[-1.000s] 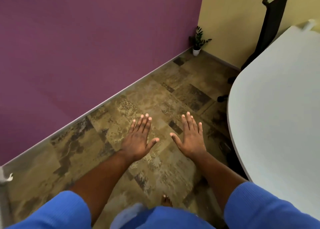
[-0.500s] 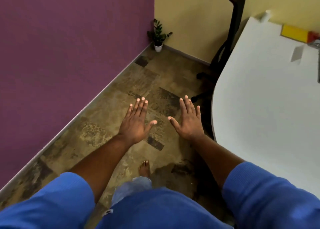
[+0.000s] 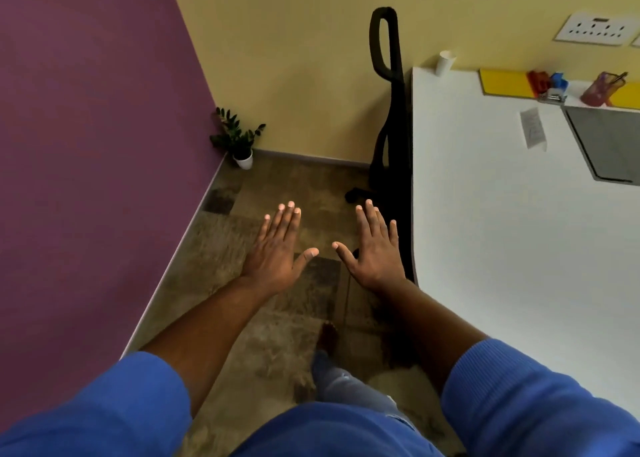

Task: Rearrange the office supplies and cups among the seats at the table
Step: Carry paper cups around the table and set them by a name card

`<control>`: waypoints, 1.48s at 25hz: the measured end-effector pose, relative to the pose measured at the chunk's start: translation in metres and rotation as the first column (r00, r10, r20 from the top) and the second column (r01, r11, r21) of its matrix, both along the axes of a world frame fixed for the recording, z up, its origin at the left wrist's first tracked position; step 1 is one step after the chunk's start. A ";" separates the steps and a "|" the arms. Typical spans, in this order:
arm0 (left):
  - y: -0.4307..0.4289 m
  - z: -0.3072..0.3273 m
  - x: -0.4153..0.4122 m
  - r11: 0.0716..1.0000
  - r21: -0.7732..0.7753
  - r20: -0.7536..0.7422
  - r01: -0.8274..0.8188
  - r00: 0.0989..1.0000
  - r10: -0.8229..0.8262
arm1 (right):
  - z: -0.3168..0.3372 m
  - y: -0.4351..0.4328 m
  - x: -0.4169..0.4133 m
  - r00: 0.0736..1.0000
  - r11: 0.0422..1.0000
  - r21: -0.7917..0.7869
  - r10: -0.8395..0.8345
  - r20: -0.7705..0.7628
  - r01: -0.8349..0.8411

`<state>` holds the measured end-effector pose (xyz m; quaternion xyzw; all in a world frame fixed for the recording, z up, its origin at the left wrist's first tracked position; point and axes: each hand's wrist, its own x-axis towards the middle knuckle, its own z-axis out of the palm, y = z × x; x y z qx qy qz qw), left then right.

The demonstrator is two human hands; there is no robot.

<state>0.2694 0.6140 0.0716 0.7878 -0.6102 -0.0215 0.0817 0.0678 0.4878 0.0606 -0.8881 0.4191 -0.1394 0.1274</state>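
Both hands are out flat over the floor, palms down, fingers spread, neither grip holding anything. The left hand [image 3: 277,248] hangs near the purple wall side; the right hand [image 3: 375,248] is just beside the near-left edge of the white counter [image 3: 485,248]. The task's things sit at the far end of it: a paper cup [image 3: 445,62] at the far-left corner, a yellow folder [image 3: 504,82] to its right, a small tray of clips [image 3: 550,87], and a mesh pen cup [image 3: 602,89] further right. A slip of paper [image 3: 533,127] lies nearer. A black chair [image 3: 389,110] stands against the counter's left edge. I'd judge this the approach, nothing picked up yet. The next move calls for stepping past the chair and reaching to the far end, likely the cup first.
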 end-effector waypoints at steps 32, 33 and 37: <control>-0.875 0.148 0.257 0.690 -0.121 0.133 0.714 0.700 -0.701 | 0.144 -0.686 0.257 0.772 0.768 -0.125 -0.594 0.226 0.628; -0.895 0.146 0.251 0.678 -0.108 0.145 0.727 0.686 -0.713 | 0.137 -0.704 0.249 0.757 0.755 -0.108 -0.618 0.214 0.647; -0.967 0.129 0.234 0.627 -0.088 0.121 0.774 0.633 -0.764 | 0.113 -0.762 0.225 0.720 0.722 -0.049 -0.679 0.143 0.690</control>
